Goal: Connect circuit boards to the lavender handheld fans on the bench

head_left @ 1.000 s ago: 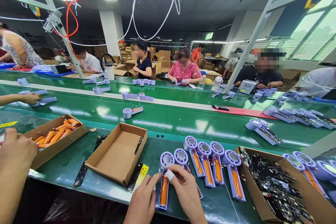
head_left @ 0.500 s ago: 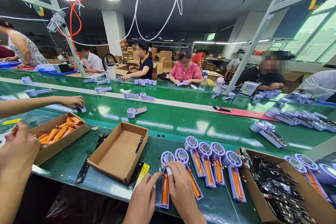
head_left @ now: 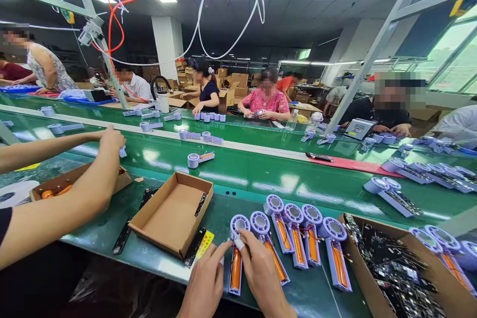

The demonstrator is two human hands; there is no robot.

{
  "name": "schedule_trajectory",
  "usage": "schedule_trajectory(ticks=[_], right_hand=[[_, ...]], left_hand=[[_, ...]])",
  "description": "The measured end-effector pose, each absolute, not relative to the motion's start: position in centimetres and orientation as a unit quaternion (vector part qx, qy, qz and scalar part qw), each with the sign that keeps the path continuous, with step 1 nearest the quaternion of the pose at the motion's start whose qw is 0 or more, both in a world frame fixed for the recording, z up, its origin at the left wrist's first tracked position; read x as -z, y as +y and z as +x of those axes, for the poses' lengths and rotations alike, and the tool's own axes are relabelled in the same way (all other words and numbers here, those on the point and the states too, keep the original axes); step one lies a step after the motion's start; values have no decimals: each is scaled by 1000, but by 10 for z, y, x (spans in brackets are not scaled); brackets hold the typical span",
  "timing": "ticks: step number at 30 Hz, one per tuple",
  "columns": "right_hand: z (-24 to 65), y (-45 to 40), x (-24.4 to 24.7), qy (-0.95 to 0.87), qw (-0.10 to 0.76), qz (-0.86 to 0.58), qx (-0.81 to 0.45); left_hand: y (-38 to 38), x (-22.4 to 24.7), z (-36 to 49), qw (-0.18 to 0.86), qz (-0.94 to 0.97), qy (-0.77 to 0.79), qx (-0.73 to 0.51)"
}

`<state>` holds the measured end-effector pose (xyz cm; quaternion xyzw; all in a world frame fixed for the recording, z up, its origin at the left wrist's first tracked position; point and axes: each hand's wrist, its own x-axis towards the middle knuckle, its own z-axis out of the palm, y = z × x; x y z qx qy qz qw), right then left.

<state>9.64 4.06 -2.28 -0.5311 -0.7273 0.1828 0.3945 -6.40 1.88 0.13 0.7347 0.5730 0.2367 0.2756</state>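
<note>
A lavender handheld-fan housing [head_left: 239, 222] lies face up on the green bench, with an orange battery [head_left: 235, 268] in its handle. Both my hands meet at its neck, where thin wires run. My left hand [head_left: 204, 278] pinches at the left edge of the neck, fingers bent. My right hand [head_left: 263, 271] has its thumb and fingers closed on the neck from the right, with a white cover on one fingertip. What exactly sits between the fingertips is too small to tell. Close by on the right stands a row of similar fan housings [head_left: 336, 243] with batteries and wires.
A cardboard box of black circuit boards [head_left: 400, 268] stands at right. To the left lie a cardboard tray [head_left: 160, 218] and a yellow-labelled black strip [head_left: 199, 248]. A co-worker's arms [head_left: 89, 179] reach across a battery box [head_left: 80, 174]. Beyond runs a green conveyor [head_left: 246, 171] carrying fan parts.
The co-worker's nearer arm has swung from the battery box toward the conveyor, joining the other hand. My own hands stay at the fan's neck with hardly any movement. The view has shifted slightly.
</note>
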Motion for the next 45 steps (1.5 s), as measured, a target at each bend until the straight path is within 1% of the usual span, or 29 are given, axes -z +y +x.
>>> schedule_trajectory(ticks=[4,8,11,14,17,20,23,25,28,34,38,41,43,45], right_hand=[[95,40,20,-730,390,-527,-193],[96,42,4,-742,385,-506,-211],[95,44,-6,-753,374,-484,-244],[93,44,-11,-753,355,-481,-276],[91,43,-11,-746,349,-492,-281],[91,42,-7,-740,361,-491,-284],[91,42,3,-735,384,-481,-283],[92,42,9,-729,399,-475,-288],[95,44,13,-717,414,-475,-298],[104,49,-8,-734,394,-424,-354],[102,49,-12,-719,406,-440,-354],[100,48,-10,-710,402,-474,-330],[101,46,-13,-711,387,-491,-323],[103,44,-18,-709,363,-496,-346]], left_hand=[[20,6,-65,292,708,579,-280],[21,10,-64,320,651,611,-317],[21,7,-62,325,646,608,-328],[20,2,-61,300,660,609,-322],[18,4,-61,251,687,597,-331],[16,11,-62,204,708,578,-351],[16,17,-61,186,716,569,-360],[17,17,-61,199,711,567,-364],[20,12,-63,251,697,565,-363],[25,1,-72,352,676,537,-362],[29,0,-71,370,672,529,-363],[30,-2,-67,379,651,545,-368],[28,-3,-62,389,627,552,-388],[22,-3,-56,400,610,547,-412]])
